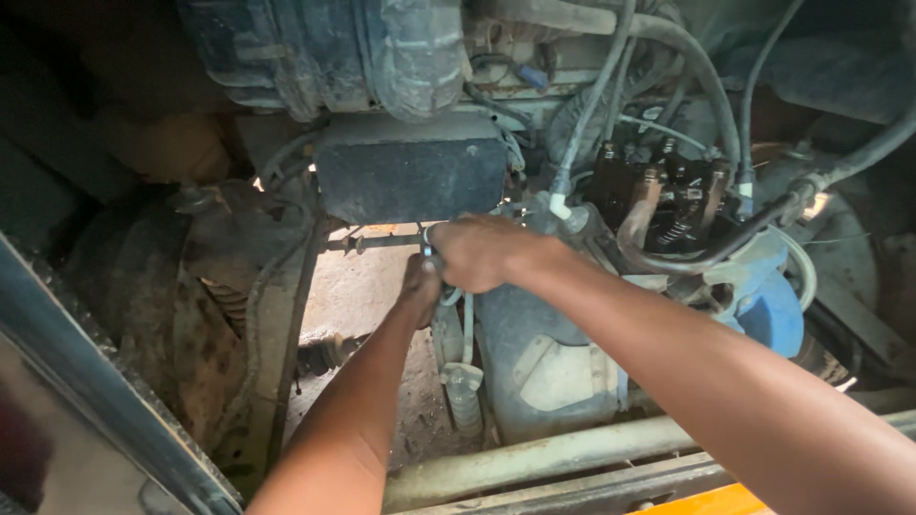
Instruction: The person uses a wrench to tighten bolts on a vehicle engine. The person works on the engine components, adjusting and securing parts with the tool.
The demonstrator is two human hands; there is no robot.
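Observation:
Both my arms reach into an open vehicle engine bay. My right hand (482, 252) is closed around a small metal tool or fitting (426, 250) at the end of a thin horizontal rod (372, 242), just below a black box (410, 179). My left hand (420, 286) sits right under it, fingers curled up against the same spot and mostly hidden by the right hand. What exactly the left fingers grip is hidden.
A blue-grey engine housing (534, 353) lies below the hands, with a blue part (768, 310) to the right. Black hoses (706, 253) and grey cables (592, 105) cross above. A dirty pipe (534, 458) runs along the front. Rusty wheel-well metal (205, 315) is at left.

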